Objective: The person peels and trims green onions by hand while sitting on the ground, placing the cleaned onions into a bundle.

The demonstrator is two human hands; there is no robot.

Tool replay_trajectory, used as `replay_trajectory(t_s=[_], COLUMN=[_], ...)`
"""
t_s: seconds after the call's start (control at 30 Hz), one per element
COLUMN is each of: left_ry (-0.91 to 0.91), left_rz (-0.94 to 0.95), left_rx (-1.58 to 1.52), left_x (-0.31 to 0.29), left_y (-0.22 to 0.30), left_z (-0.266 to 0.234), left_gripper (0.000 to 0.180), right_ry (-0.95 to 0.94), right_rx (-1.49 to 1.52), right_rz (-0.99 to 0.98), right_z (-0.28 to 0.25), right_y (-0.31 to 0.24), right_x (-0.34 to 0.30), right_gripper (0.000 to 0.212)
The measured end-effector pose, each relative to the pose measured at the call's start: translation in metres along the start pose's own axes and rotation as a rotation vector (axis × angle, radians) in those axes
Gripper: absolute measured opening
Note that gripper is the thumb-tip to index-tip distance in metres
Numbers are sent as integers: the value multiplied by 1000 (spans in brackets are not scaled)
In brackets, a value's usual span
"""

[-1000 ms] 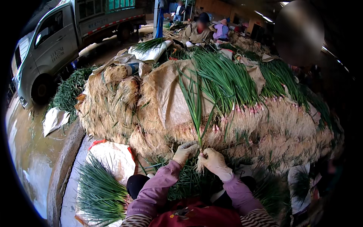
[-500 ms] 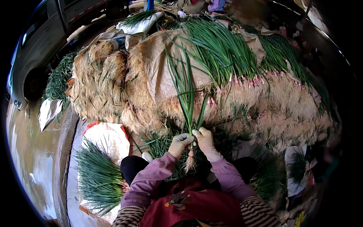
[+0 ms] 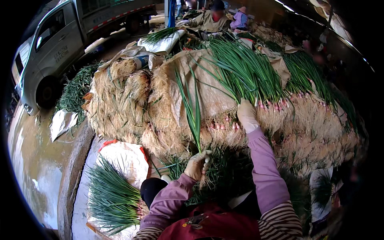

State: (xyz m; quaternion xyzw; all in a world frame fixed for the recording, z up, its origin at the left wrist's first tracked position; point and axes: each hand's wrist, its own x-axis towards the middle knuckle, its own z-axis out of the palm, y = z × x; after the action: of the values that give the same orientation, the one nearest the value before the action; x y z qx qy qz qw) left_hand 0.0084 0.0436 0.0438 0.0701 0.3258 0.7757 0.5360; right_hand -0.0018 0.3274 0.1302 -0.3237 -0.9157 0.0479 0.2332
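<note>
My gloved left hand (image 3: 197,165) is closed round the lower stem of a spring onion (image 3: 194,120). Its long green leaves point up and away from me, and its pale roots hang below my fingers. My gloved right hand (image 3: 247,113) reaches forward to the near edge of a big heap of spring onions (image 3: 246,68), at the root end of the green stalks. The fingers of that hand are hidden among the stalks, so their grip does not show. Under and around the heap lies a thick mass of tan roots (image 3: 298,120), with pinkish bulbs along its upper edge.
Trimmed spring onions (image 3: 114,196) lie on a white sack (image 3: 128,160) at my left. Tan sacking (image 3: 176,84) covers part of the pile. Loose green leaves (image 3: 228,168) litter the ground before me. A truck (image 3: 56,52) stands far left; another person (image 3: 212,20) is behind the pile.
My right hand has left the spring onion in my left hand and stretched forward and right to the heap. A loose leaf beside the stem no longer shows. The view has tilted up slightly.
</note>
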Motion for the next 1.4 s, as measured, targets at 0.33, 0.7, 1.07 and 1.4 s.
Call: replay_trajectory(t_s=[0.33,0.7,1.07,1.4], left_ry=[7,130,67,197], left_rz=[-1,172,111,194], left_rx=[108,149,180,187], left_x=[4,12,-6,8], left_y=[-20,-20,-2,-20], left_z=[-7,5,21,1], left_gripper=[21,11,22,23], right_ry=[-618,-350,-604,-75], right_rx=[676,885,1086,1015], right_rz=[373,184,91,168], right_z=[-31,21,-17,34], right_y=[-21,-56,-23,-29], right_x=[-52,-159,-131,-155], right_gripper=[18,21,29,10])
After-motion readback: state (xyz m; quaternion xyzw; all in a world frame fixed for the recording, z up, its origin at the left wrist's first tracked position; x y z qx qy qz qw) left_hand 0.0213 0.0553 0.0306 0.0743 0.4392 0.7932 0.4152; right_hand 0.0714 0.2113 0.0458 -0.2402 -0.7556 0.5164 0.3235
